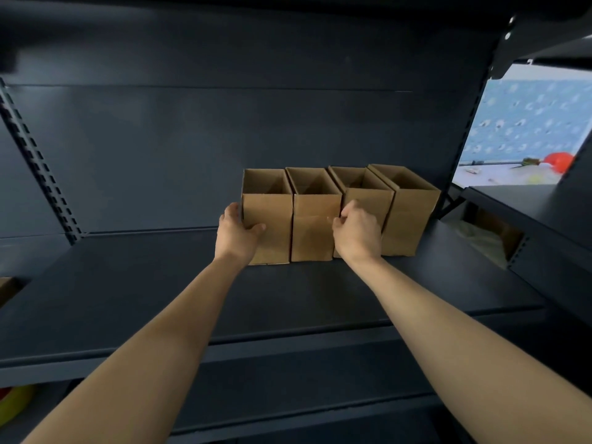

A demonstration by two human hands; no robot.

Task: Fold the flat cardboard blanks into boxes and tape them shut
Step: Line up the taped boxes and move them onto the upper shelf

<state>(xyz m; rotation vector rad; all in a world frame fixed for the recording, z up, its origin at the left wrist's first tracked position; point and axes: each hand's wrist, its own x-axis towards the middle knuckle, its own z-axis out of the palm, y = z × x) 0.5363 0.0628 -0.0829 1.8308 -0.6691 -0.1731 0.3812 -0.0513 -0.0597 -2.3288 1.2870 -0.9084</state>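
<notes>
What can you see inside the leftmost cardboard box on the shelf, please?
The leftmost box stands open at the top, and only its bare inner walls show. Its front wall hides the bottom, so anything lying low inside cannot be seen.

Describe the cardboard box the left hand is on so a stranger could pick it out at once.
Look at the dark metal shelf, where four open-topped brown cardboard boxes stand side by side in a row toward the right. The one meant is the leftmost box. It alone has bare shelf on its left, and the left hand cups its lower left corner, while the right hand rests further along the row.
</notes>
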